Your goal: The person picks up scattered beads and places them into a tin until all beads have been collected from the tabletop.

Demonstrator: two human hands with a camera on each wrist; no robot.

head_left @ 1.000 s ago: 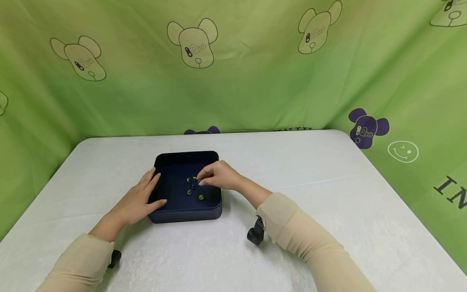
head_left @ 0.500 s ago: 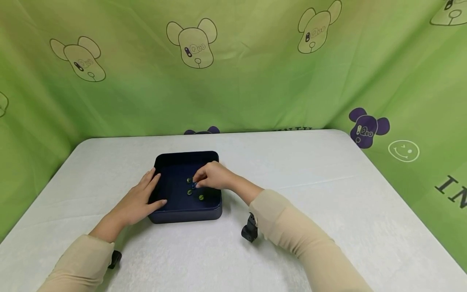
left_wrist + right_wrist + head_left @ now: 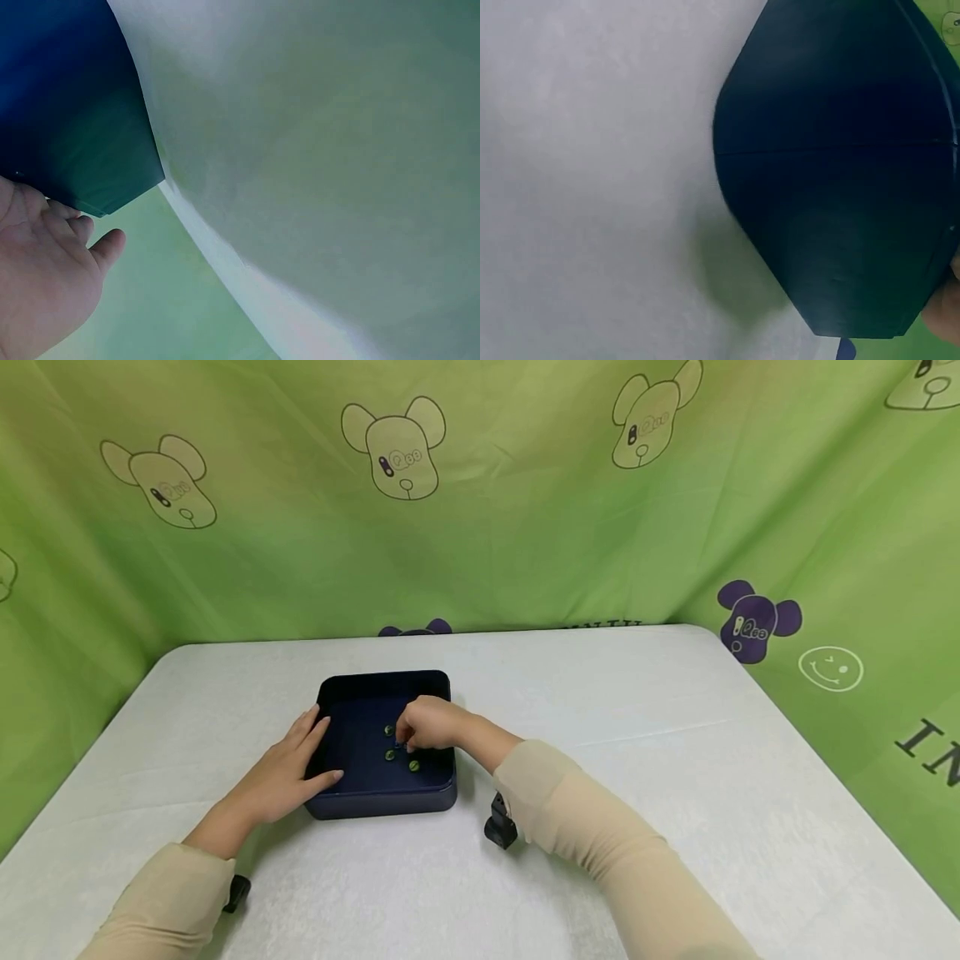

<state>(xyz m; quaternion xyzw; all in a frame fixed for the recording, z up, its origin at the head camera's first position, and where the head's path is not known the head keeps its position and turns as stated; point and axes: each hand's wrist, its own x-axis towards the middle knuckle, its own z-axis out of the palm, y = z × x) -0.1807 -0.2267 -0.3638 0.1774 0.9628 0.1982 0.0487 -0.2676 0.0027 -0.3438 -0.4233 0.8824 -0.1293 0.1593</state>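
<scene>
A dark blue, shallow rectangular box (image 3: 381, 804) stands on the table, with several small marbles inside. One green marble (image 3: 413, 766) lies toward the front, while two more sit left of my right fingertips. My left hand (image 3: 279, 774) rests on the box's left side, fingers spread over the rim and thumb at the front corner. Reaching over the right wall, my right hand (image 3: 433, 723) has curled fingers pinching down at a dark blue marble (image 3: 399, 745), mostly hidden by them. The right wrist view shows the box's outer wall (image 3: 832, 187) and only a bit of that hand.
A white cloth covers the table (image 3: 600, 718). Green printed fabric (image 3: 510, 527) hangs behind it and along both sides. Black wrist cameras hang under both sleeves, the right one (image 3: 500, 825) just above the tabletop beside the box.
My right hand has shifted slightly left and lower among the marbles, its fingers now pointing more downward. The left hand and box have stayed in place.
</scene>
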